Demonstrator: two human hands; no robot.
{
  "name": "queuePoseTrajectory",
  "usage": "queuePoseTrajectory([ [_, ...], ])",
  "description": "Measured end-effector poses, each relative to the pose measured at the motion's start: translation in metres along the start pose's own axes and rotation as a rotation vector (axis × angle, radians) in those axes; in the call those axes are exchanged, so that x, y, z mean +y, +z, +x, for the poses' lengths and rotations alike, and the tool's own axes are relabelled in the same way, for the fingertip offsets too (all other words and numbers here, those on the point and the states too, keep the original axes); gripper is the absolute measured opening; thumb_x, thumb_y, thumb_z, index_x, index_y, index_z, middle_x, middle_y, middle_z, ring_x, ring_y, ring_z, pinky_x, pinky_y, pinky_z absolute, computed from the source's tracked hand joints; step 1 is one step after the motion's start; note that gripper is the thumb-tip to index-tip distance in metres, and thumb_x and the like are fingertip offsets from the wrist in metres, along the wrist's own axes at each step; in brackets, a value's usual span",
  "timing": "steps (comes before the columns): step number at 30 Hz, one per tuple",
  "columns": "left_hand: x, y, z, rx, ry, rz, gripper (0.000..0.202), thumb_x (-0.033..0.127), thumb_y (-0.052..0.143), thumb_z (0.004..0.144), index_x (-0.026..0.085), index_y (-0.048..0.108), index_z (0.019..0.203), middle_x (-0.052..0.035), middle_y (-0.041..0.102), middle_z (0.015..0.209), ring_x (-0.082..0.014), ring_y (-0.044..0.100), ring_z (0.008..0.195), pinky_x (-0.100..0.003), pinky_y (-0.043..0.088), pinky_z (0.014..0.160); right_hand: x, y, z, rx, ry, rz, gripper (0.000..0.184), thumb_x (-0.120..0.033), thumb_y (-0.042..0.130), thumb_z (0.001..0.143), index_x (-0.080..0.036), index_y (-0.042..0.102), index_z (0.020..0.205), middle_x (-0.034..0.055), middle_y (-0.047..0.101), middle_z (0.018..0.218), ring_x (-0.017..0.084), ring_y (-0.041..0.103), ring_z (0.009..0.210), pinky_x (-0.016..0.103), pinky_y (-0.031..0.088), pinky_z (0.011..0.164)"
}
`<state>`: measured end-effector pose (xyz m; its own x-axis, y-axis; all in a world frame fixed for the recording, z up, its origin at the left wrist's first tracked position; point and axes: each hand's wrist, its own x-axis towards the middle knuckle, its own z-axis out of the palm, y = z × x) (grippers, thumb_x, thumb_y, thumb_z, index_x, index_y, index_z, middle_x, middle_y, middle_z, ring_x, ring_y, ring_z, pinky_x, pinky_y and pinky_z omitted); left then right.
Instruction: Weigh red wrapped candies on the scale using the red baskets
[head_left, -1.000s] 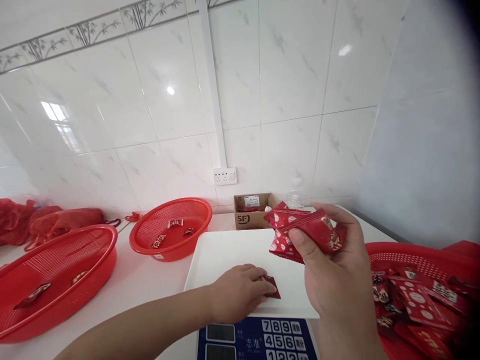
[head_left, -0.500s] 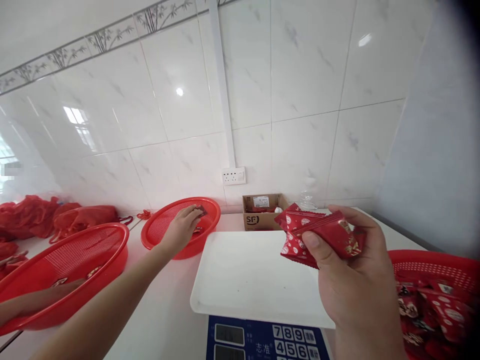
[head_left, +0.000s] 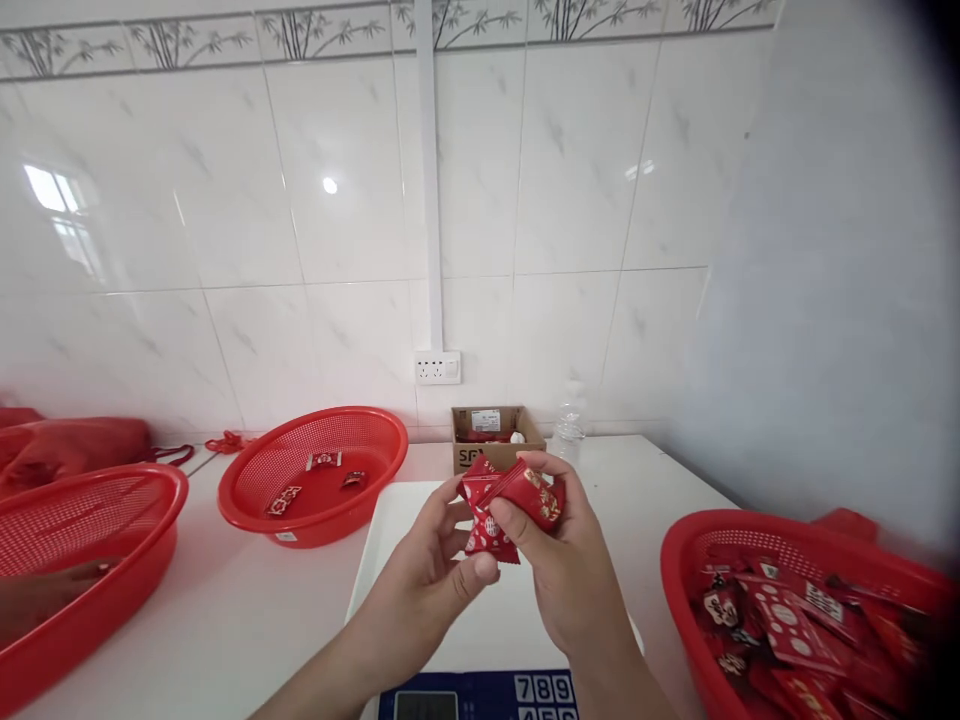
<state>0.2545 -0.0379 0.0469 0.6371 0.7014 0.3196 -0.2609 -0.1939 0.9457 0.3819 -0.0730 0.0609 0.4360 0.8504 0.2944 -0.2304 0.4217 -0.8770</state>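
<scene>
My right hand (head_left: 577,560) is closed on small red snack packets, pinched between thumb and fingers over the scale. One red packet (head_left: 529,492) has gold print and overlaps another red packet (head_left: 491,525) with white dots. My left hand (head_left: 420,575) has its curled fingertips against the left side of the dotted packet, its thumb near the lower edge. Underneath lies the white pan (head_left: 480,640) of a scale, whose blue panel (head_left: 487,695) shows number keys and a display. In the red basket (head_left: 247,517) at the back left lie a few small packets.
At the right stands a red basket (head_left: 679,590) full of red packets. Another person's hand (head_left: 56,600) reaches into a red basket (head_left: 150,590) at the left. A cardboard box (head_left: 499,425) and a clear plastic bottle (head_left: 571,420) stand by the wall.
My left hand has left the back-left basket and come to the packets in my right hand; the packet it held there is gone from its fingers. The view has turned and levelled.
</scene>
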Motion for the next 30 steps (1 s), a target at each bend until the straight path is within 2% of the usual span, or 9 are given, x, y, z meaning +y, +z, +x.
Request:
queuePoseTrajectory([
  [3, -0.002, -0.001, 0.002, 0.072, -0.037, -0.105, 0.06, 0.04, 0.062, 0.082, 0.033, 0.032, 0.134, -0.0093, 0.047, 0.134, -0.0225, 0.056, 0.108, -0.036, 0.051, 0.084, 0.006, 0.003, -0.001, -0.043, 0.018, -0.035, 0.043, -0.036, 0.075, 0.065, -0.025, 0.052, 0.1, -0.0015, 0.065, 0.081, 0.015, 0.061, 0.069, 0.027, 0.052, 0.06],
  [7, -0.008, -0.015, 0.001, 0.134, -0.054, -0.128, 0.052, 0.041, 0.064, 0.08, 0.033, 0.042, 0.127, -0.006, 0.047, 0.135, -0.0222, 0.053, 0.113, -0.035, 0.05, 0.088, 0.016, 0.008, -0.001, -0.107, 0.036, -0.066, 0.04, -0.037, 0.074, 0.066, -0.026, 0.053, 0.099, -0.0017, 0.065, 0.079, 0.016, 0.061, 0.067, 0.028, 0.053, 0.059],
  [13, -0.013, -0.032, 0.003, 0.178, -0.089, -0.18, 0.041, 0.045, 0.055, 0.085, 0.032, 0.046, 0.123, -0.0046, 0.053, 0.129, -0.0213, 0.055, 0.11, -0.035, 0.05, 0.085, 0.027, 0.016, 0.0, -0.051, 0.07, -0.034, 0.044, -0.039, 0.075, 0.063, -0.026, 0.053, 0.099, 0.0, 0.066, 0.087, 0.017, 0.061, 0.073, 0.029, 0.053, 0.06],
  [17, -0.014, -0.038, 0.009, 0.187, -0.052, -0.184, 0.032, 0.041, 0.056, 0.085, 0.028, 0.052, 0.114, -0.0037, 0.06, 0.118, -0.0194, 0.057, 0.105, -0.035, 0.051, 0.084, 0.031, 0.017, 0.001, 0.0, 0.054, -0.067, 0.045, -0.04, 0.076, 0.062, -0.025, 0.054, 0.098, 0.0005, 0.065, 0.085, 0.017, 0.06, 0.071, 0.029, 0.053, 0.057],
  [20, -0.017, -0.045, 0.011, 0.252, -0.019, -0.033, 0.031, 0.039, 0.055, 0.085, 0.025, 0.052, 0.113, -0.0034, 0.062, 0.108, -0.0182, 0.059, 0.096, -0.035, 0.053, 0.081, 0.032, 0.014, 0.004, 0.026, 0.032, -0.104, 0.046, -0.041, 0.076, 0.062, -0.024, 0.054, 0.099, 0.0005, 0.065, 0.082, 0.016, 0.06, 0.068, 0.03, 0.053, 0.057],
  [23, -0.026, -0.055, 0.011, 0.306, 0.021, 0.278, 0.031, 0.034, 0.048, 0.088, 0.025, 0.051, 0.117, -0.0036, 0.063, 0.1, -0.0174, 0.06, 0.087, -0.034, 0.053, 0.078, 0.03, 0.007, 0.01, 0.066, 0.011, -0.164, 0.049, -0.041, 0.077, 0.061, -0.025, 0.052, 0.1, -0.0002, 0.065, 0.081, 0.018, 0.062, 0.068, 0.032, 0.055, 0.059],
  [27, -0.043, -0.063, 0.012, 0.265, 0.022, 0.67, 0.03, 0.024, 0.04, 0.089, 0.026, 0.053, 0.116, -0.0048, 0.063, 0.105, -0.0197, 0.061, 0.09, -0.034, 0.052, 0.079, 0.025, -0.003, 0.015, 0.108, -0.017, -0.269, 0.051, -0.04, 0.078, 0.06, -0.026, 0.053, 0.101, 0.0004, 0.065, 0.087, 0.019, 0.064, 0.073, 0.033, 0.056, 0.061],
  [30, -0.051, -0.065, 0.015, 0.186, -0.038, 0.907, 0.037, 0.019, 0.038, 0.087, 0.026, 0.051, 0.121, -0.0073, 0.059, 0.117, -0.0219, 0.062, 0.093, -0.036, 0.051, 0.079, 0.025, -0.006, 0.017, 0.101, -0.031, -0.316, 0.052, -0.042, 0.078, 0.059, -0.026, 0.053, 0.102, 0.0011, 0.066, 0.088, 0.019, 0.063, 0.073, 0.033, 0.055, 0.061],
])
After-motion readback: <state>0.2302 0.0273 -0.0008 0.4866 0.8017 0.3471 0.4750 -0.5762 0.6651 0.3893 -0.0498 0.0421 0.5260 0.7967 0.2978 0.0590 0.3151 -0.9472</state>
